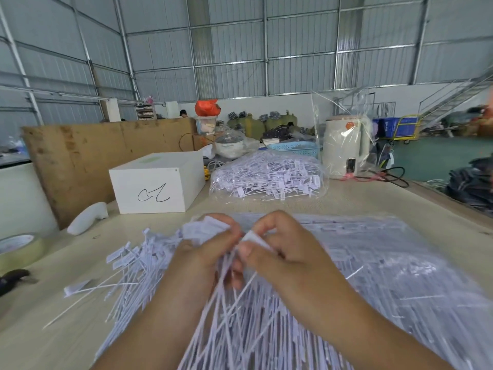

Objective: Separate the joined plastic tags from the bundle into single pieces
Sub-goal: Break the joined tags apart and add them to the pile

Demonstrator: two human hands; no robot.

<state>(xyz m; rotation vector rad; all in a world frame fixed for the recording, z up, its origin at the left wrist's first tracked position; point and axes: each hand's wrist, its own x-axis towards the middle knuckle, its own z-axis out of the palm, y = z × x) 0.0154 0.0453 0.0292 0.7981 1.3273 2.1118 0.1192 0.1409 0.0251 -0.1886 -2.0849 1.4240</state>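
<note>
White plastic tags heaped under my hands, pale beige desk, white box with a black scribble near the far left edge, blue basket, orange bag, cream appliance

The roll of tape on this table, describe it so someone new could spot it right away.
Start at the white box with a black scribble, far left on the table. Come toward the near left edge: the tape roll lies flat there, the only round, yellowish thing, beside a dark tool.
</note>
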